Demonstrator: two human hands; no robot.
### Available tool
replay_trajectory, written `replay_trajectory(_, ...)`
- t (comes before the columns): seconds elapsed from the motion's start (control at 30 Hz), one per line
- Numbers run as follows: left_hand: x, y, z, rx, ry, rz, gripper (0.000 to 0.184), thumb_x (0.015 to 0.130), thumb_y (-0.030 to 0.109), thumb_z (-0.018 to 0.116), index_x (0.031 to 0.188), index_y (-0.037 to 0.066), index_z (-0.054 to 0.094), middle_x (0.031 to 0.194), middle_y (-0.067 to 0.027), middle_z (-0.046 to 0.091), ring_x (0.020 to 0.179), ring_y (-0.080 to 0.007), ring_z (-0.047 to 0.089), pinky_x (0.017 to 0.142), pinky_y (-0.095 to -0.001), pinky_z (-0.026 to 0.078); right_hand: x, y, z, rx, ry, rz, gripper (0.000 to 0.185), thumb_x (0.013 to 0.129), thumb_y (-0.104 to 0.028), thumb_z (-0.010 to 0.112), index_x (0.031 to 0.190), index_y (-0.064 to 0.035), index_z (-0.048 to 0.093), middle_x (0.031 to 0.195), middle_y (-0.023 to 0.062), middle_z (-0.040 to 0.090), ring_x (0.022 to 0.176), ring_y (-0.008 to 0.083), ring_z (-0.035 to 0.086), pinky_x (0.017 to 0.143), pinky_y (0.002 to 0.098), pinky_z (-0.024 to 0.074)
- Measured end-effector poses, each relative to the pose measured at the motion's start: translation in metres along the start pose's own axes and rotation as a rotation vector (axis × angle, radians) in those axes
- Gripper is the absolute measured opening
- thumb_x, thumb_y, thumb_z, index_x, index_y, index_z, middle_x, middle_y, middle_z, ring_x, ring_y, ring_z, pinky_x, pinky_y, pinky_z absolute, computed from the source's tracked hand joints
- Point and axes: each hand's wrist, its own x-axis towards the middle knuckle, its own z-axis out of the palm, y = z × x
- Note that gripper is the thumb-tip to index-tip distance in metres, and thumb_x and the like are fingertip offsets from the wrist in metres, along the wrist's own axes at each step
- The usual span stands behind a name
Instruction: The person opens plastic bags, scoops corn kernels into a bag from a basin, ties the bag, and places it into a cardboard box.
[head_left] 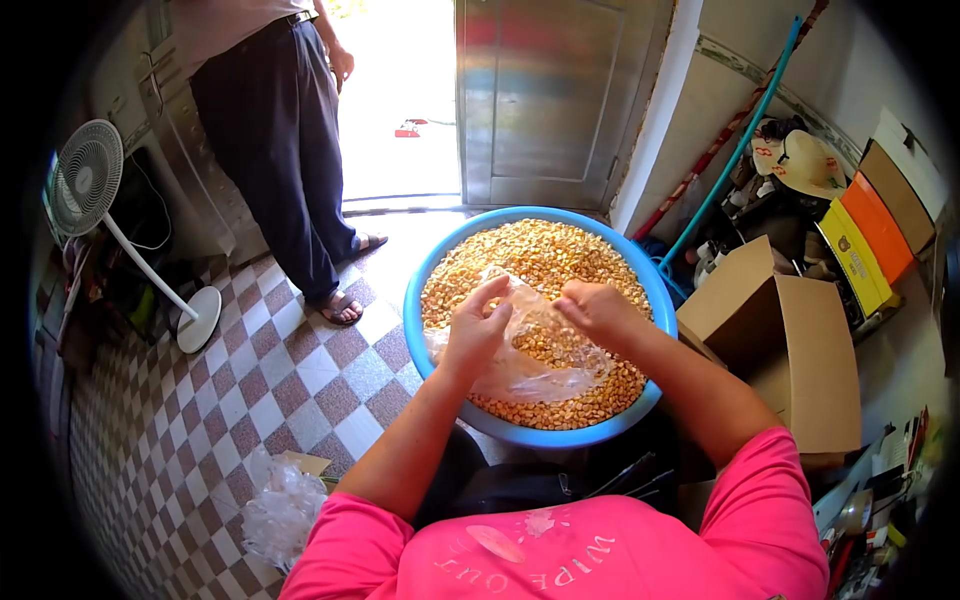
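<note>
A wide blue basin (415, 330) full of yellow corn kernels (545, 245) stands in front of me. Over the kernels I hold a thin clear plastic bag (530, 375), its mouth stretched between both hands. My left hand (478, 325) pinches one side of the bag with thumb and fingers. On the other side my right hand (598, 312) is closed on the bag's edge. The lower part of the bag hangs onto the corn, and kernels show through it or in its opening; I cannot tell which.
Another person (270, 130) stands by the bright doorway. A white fan (200, 318) is at the left. Crumpled plastic bags (275, 510) lie on the checkered floor beside me. An open cardboard box (820, 370) stands at the right, near a blue pole (735, 150) and a straw hat (805, 165).
</note>
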Motion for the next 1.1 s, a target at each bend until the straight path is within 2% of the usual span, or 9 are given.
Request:
replay_trajectory(0.1,0.004,-0.001,0.004,-0.039,0.007,0.039,0.037,0.085,0.004,0.056,0.121,0.001,0.054,0.105,-0.0061,0.060,0.068,-0.0025,0.052,0.057,-0.0178,0.043,-0.001,-0.025,0.021,0.015,0.002,-0.131,0.027,0.088,-0.031,0.051,0.085,-0.0043,0.055,0.072,0.0183,0.060,0.067,0.0371,0.060,0.063,0.0451,0.0482)
replay_trajectory(0.17,-0.001,0.022,0.002,-0.121,-0.024,-0.129,0.038,0.086,0.004,0.056,0.123,0.000,0.051,0.107,-0.0061,0.055,0.075,-0.0026,0.051,0.061,-0.0153,0.041,0.001,-0.030,0.041,0.044,0.039,-0.130,0.023,0.086,-0.027,0.054,0.088,-0.0043,0.056,0.073,0.0176,0.060,0.069,0.0367,0.059,0.065,0.0452,0.0484)
replay_trajectory(0.27,-0.001,0.031,-0.004,-0.126,-0.015,-0.159,0.038,0.086,0.004,0.056,0.123,0.001,0.051,0.107,-0.0050,0.056,0.066,-0.0009,0.048,0.054,-0.0150,0.039,0.004,-0.033,0.052,0.109,0.080,-0.399,0.016,0.083,-0.021,0.057,0.085,-0.0050,0.057,0.081,0.0157,0.060,0.076,0.0344,0.060,0.066,0.0435,0.0493)
replay_trajectory(0.37,0.000,0.028,-0.007,-0.128,-0.013,-0.160,0.038,0.086,0.004,0.056,0.124,0.002,0.051,0.107,-0.0048,0.056,0.060,-0.0012,0.047,0.049,-0.0165,0.038,0.003,-0.033,0.040,0.092,0.191,-0.409,0.016,0.083,-0.021,0.057,0.082,-0.0052,0.057,0.079,0.0147,0.059,0.074,0.0339,0.060,0.064,0.0428,0.0490)
replay_trajectory(0.5,0.000,0.022,-0.003,-0.132,-0.007,-0.150,0.038,0.086,0.004,0.056,0.124,0.002,0.051,0.106,-0.0056,0.057,0.051,-0.0013,0.046,0.042,-0.0180,0.037,0.009,-0.008,0.013,0.157,0.184,-0.069,0.017,0.084,-0.022,0.058,0.085,-0.0051,0.056,0.081,0.0137,0.059,0.073,0.0317,0.060,0.066,0.0421,0.0482)
replay_trajectory(0.6,-0.004,0.027,-0.003,-0.133,-0.018,-0.174,0.038,0.086,0.005,0.056,0.124,0.001,0.050,0.107,-0.0058,0.057,0.051,-0.0017,0.046,0.041,-0.0183,0.037,0.018,0.036,0.021,-0.113,0.362,-0.124,0.020,0.085,-0.024,0.057,0.091,-0.0055,0.055,0.086,0.0151,0.059,0.077,0.0319,0.060,0.071,0.0429,0.0475)
replay_trajectory(0.7,-0.005,0.026,-0.003,-0.128,-0.014,-0.175,0.039,0.086,0.005,0.056,0.124,0.001,0.050,0.107,-0.0063,0.057,0.050,-0.0021,0.046,0.040,-0.0186,0.037,0.011,0.041,0.027,-0.206,0.187,-0.071,0.022,0.086,-0.028,0.055,0.093,-0.0066,0.054,0.092,0.0163,0.058,0.084,0.0339,0.059,0.075,0.0444,0.0465)
replay_trajectory(0.9,-0.007,0.028,-0.004,-0.153,-0.025,-0.184,0.040,0.086,0.006,0.056,0.125,0.001,0.049,0.107,-0.0068,0.056,0.049,-0.0021,0.046,0.040,-0.0186,0.037,0.005,0.035,0.027,-0.216,0.059,0.044,0.024,0.087,-0.031,0.054,0.085,-0.0072,0.053,0.078,0.0166,0.061,0.075,0.0349,0.061,0.067,0.0454,0.0480)
replay_trajectory(1.1,-0.005,0.028,-0.004,-0.072,-0.028,-0.155,0.041,0.086,0.006,0.056,0.126,0.001,0.047,0.107,-0.0073,0.056,0.048,-0.0027,0.046,0.040,-0.0186,0.037,0.002,0.009,0.006,-0.007,0.059,-0.052,0.024,0.088,-0.030,0.053,0.084,-0.0069,0.053,0.074,0.0168,0.061,0.072,0.0351,0.061,0.063,0.0448,0.0486)
